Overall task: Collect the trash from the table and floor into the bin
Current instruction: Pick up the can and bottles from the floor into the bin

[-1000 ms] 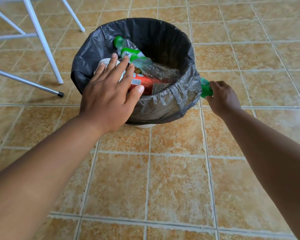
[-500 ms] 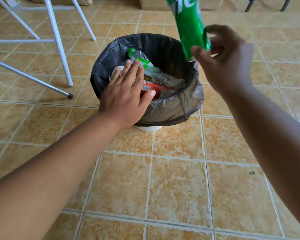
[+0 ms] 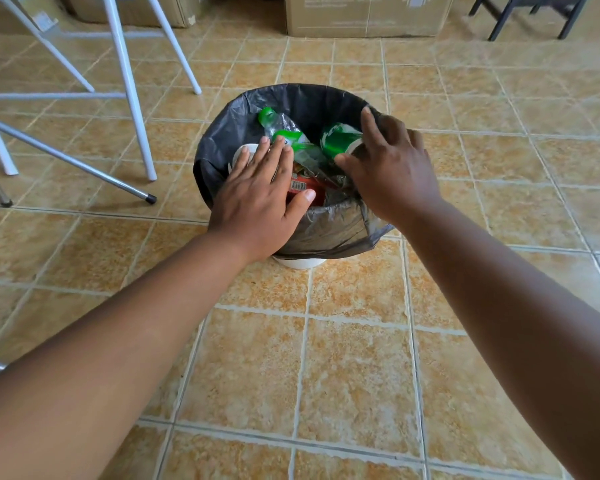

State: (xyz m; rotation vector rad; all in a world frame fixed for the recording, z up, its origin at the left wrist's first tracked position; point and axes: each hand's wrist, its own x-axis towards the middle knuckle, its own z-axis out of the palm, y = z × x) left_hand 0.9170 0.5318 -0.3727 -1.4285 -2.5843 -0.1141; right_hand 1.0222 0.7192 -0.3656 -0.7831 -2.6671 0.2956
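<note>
A white bin [image 3: 298, 263] lined with a black bag [image 3: 302, 95] stands on the tiled floor. Inside lie a clear plastic bottle with a green cap [image 3: 284, 128], a red wrapper [image 3: 305, 188] and a white cup [image 3: 241, 155]. My left hand [image 3: 260, 199] lies flat on this trash at the near left rim, fingers straight. My right hand [image 3: 392, 171] is spread over the right side of the bin. It presses a green can [image 3: 338, 140] down among the trash, and the palm hides the can's near end.
White table legs [image 3: 129, 84] and a grey metal leg with a black tip [image 3: 84, 168] stand left of the bin. Cardboard boxes [image 3: 364, 15] line the far wall, with black chair legs [image 3: 530, 12] at top right. Bare tiles lie between me and the bin.
My right hand lifted the green can from the floor beside the bin, raised it above the rim, then brought it down into the bin. My left hand stayed flat on the trash.
</note>
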